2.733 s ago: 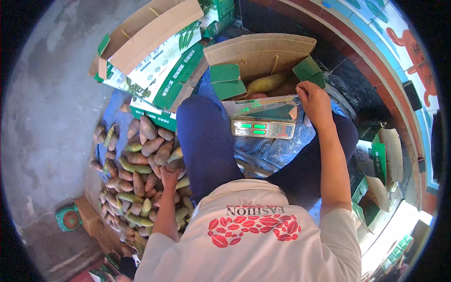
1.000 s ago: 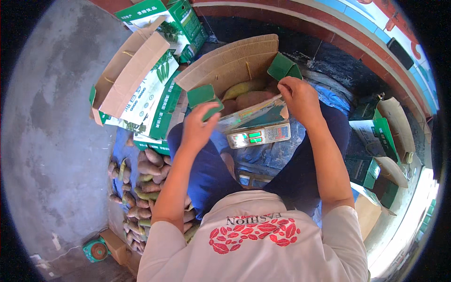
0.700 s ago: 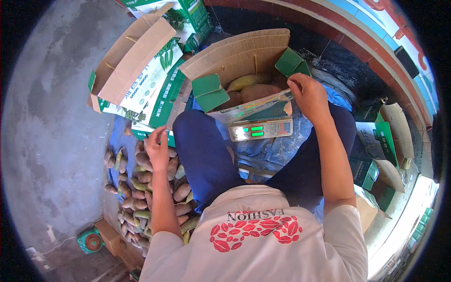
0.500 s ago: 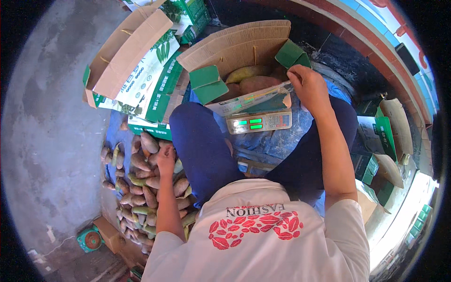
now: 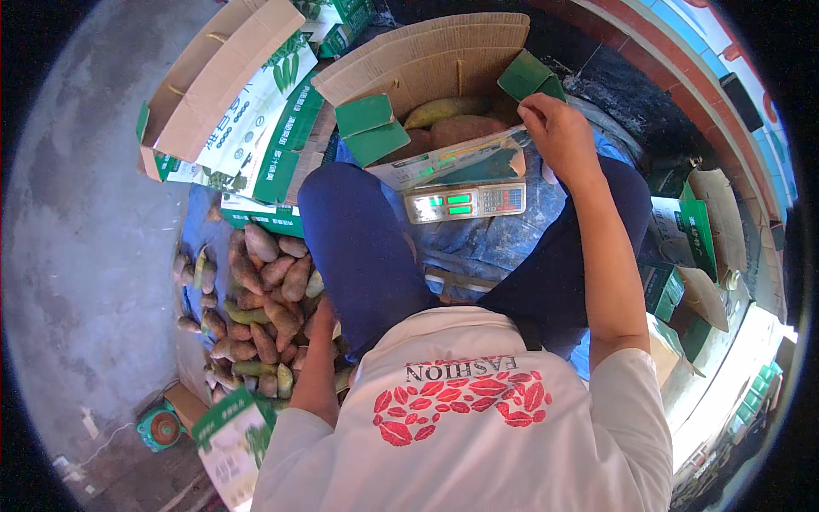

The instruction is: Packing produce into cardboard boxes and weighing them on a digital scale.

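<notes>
An open cardboard carton (image 5: 426, 53) stands before me, with several long brown and yellow-green tuber-like pieces of produce (image 5: 465, 128) inside. My right hand (image 5: 559, 132) is closed on the carton's near right corner, its fingertips bent over the edge. Below the carton's near wall shows a digital scale panel (image 5: 465, 202) with lit green displays. My left hand (image 5: 323, 317) reaches down beside my left thigh, by the heap of similar brown and green produce (image 5: 264, 273). Its fingers are hidden, so what it holds does not show.
More open green-and-white cartons stand at left (image 5: 247, 141) and at right (image 5: 695, 239). A white-and-green carton (image 5: 235, 448) is at lower left, near a small round green device (image 5: 160, 428). Blue sheeting (image 5: 503, 247) lies between my legs.
My left hand has drawn nearer my body along the heap, and its fingers have gone out of sight. A white-and-green carton has come up at lower left. My right hand stays at the carton.
</notes>
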The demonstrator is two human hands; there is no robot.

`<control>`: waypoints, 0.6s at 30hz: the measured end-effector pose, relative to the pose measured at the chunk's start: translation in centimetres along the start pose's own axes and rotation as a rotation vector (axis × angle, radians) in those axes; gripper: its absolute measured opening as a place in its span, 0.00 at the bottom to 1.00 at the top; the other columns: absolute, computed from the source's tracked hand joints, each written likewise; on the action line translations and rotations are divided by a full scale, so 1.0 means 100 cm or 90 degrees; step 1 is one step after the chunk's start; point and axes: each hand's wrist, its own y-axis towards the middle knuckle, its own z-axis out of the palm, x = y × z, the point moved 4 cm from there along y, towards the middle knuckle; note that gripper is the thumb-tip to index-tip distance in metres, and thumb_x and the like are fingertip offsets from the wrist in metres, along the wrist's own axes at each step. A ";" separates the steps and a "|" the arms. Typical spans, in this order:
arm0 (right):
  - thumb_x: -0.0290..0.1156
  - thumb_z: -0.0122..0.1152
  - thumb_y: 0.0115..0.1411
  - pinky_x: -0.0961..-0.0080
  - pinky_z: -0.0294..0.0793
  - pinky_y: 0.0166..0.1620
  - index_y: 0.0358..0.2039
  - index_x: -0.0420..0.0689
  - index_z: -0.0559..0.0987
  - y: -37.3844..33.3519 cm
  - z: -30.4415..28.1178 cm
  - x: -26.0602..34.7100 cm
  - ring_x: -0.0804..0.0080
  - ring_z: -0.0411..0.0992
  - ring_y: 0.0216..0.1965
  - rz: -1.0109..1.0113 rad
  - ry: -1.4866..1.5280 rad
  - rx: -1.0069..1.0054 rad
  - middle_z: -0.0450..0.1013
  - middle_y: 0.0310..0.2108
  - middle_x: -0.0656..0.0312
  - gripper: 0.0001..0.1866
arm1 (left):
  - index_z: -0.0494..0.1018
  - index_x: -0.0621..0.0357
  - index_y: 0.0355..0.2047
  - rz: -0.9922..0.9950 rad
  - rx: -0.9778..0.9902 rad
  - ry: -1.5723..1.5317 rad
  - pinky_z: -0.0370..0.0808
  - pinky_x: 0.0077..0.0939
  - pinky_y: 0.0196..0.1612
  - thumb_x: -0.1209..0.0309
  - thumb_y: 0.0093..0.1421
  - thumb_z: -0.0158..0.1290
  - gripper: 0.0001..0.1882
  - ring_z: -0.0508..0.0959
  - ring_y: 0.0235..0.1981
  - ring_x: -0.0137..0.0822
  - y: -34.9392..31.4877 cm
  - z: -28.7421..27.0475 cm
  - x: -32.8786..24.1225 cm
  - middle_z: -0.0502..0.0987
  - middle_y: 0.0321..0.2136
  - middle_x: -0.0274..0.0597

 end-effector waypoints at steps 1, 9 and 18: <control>0.34 0.55 0.54 0.63 0.72 0.32 0.28 0.44 0.77 -0.001 0.000 -0.001 0.54 0.73 0.29 0.000 0.000 0.001 0.74 0.26 0.54 0.08 | 0.69 0.61 0.45 0.003 0.002 0.011 0.71 0.36 0.41 0.70 0.48 0.56 0.22 0.75 0.39 0.49 -0.008 -0.004 0.007 0.74 0.40 0.54; 0.35 0.56 0.53 0.63 0.72 0.33 0.29 0.44 0.77 -0.002 0.000 -0.004 0.54 0.73 0.30 -0.005 -0.010 0.019 0.74 0.27 0.54 0.08 | 0.69 0.61 0.45 0.026 0.015 0.096 0.71 0.36 0.41 0.70 0.48 0.56 0.23 0.75 0.40 0.49 -0.012 0.009 0.022 0.74 0.40 0.54; 0.35 0.56 0.53 0.63 0.72 0.34 0.30 0.45 0.77 -0.001 0.002 -0.002 0.53 0.73 0.30 -0.001 -0.005 0.021 0.74 0.27 0.54 0.08 | 0.68 0.61 0.45 0.054 0.033 0.192 0.71 0.36 0.41 0.70 0.47 0.56 0.23 0.74 0.40 0.50 0.001 0.022 0.025 0.73 0.40 0.54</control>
